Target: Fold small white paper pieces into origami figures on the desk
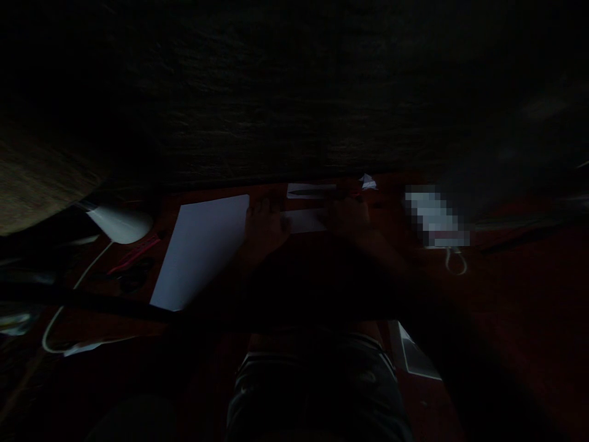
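Note:
The picture is very dark. A small strip of white paper [307,221] lies between my two hands on the reddish surface. My left hand [265,226] is at the strip's left end, fingers curled and closed on it, beside a large white sheet of paper [202,252]. At the opposite end, my right hand [348,218] is closed on the strip, its fingertips hard to make out. Just beyond the hands is another piece of white paper [294,187] with a dark, pointed object [313,192] across it. A small folded piece of paper [368,182] sits beyond my right hand.
To the left are a white cone-shaped object [122,224] with a pale cord [87,270], a pink-red tool [135,254] and dark scissor-like handles [137,276]. A blurred-out pale object [435,215] with a looped cord [456,263] lies right. A pale-edged flat item [418,356] is near my lap.

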Demonstrator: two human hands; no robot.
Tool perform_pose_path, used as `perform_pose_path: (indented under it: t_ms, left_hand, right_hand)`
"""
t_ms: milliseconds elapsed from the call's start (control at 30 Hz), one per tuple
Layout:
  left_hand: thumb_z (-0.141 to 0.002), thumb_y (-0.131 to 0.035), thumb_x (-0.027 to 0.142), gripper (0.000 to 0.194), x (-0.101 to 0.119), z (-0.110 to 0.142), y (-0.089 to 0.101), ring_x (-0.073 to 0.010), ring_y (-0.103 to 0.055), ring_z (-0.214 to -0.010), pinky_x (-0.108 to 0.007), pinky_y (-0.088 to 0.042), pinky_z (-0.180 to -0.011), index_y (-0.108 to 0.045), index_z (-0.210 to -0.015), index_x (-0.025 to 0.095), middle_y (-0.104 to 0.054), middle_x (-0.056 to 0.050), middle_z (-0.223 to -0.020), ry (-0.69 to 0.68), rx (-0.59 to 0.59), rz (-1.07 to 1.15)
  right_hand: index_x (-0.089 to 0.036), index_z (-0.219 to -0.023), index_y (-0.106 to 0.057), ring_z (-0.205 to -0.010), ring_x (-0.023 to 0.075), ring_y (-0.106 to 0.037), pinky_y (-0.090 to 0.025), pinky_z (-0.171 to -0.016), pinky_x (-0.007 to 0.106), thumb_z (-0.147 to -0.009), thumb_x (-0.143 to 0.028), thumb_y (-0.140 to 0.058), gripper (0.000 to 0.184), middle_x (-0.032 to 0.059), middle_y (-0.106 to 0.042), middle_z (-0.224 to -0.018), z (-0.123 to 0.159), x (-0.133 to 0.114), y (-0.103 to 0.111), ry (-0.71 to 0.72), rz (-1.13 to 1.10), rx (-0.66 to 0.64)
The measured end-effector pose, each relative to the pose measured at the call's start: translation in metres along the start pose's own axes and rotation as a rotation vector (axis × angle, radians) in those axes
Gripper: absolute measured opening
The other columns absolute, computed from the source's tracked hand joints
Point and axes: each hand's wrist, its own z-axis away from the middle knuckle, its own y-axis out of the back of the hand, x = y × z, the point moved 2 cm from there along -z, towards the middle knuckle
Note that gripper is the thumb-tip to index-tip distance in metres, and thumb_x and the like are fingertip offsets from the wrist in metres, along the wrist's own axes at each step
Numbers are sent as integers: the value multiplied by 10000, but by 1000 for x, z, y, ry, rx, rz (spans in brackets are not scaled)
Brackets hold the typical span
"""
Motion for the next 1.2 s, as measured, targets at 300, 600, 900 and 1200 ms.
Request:
perform_pose_path:
  t_ms: [300,600,900,1200]
  left_hand:
    - [-942,-595,340,342,-6,-9,-11,-372,-535,-1331,-559,-380,-1157,-677,-1244,203,-618,-148,-1381,-59,8,139]
    - [-938,-631,339,236,-8,-12,-13,-357,-542,-1320,-547,-393,-1147,-688,-1132,217,-632,-138,-1346,-59,15,209]
    - [-973,-573,306,208,-2,-10,-15,-344,-552,-1301,-535,-403,-1132,-628,-1146,204,-634,-146,-1320,-99,-6,222]
    - [-910,-675,363,340,-6,-10,-18,-373,-514,-1347,-549,-406,-1132,-625,-1220,233,-587,-139,-1388,-115,-19,204]
  right_hand:
    - [-157,-1316,-713,-1436,345,-510,-389,-1195,506,-1043,-408,-573,397,178,-593,-1523,-3,2,-13,233,-151,5]
    - [-151,-1220,-711,-1281,299,-603,-465,-1100,446,-1014,-404,-626,337,162,-666,-1354,-5,3,-17,259,-261,26]
    - [-168,-1230,-737,-1360,322,-567,-443,-1147,437,-996,-419,-660,351,163,-653,-1419,-2,-2,-12,295,-223,-29]
    - [-168,-1368,-648,-1339,306,-628,-519,-1093,435,-969,-245,-671,406,173,-635,-1465,0,-4,-10,267,-197,-54]
